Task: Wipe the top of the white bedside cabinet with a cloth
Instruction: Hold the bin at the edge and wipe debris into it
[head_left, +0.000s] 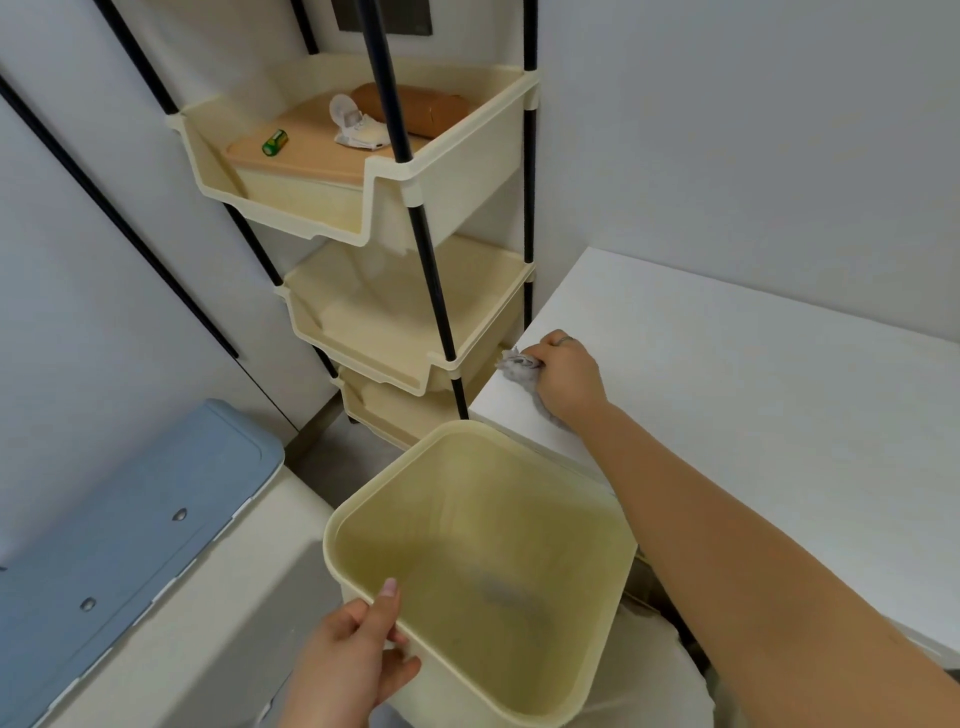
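Observation:
The white bedside cabinet (753, 395) fills the right half of the view, its flat top bare. My right hand (569, 376) rests on the top near its left edge, fingers closed on a crumpled grey cloth (514, 364) that presses against the surface. My left hand (358, 654) grips the near rim of an empty cream plastic bin (467, 519), held just below the cabinet's left front corner with the thumb inside the rim.
A cream tiered rack (405, 171) on black poles stands left of the cabinet; its top tray holds a brown roll, a white wrapper and a small green item. A blue-lidded container (119, 530) sits at lower left. Walls close in behind.

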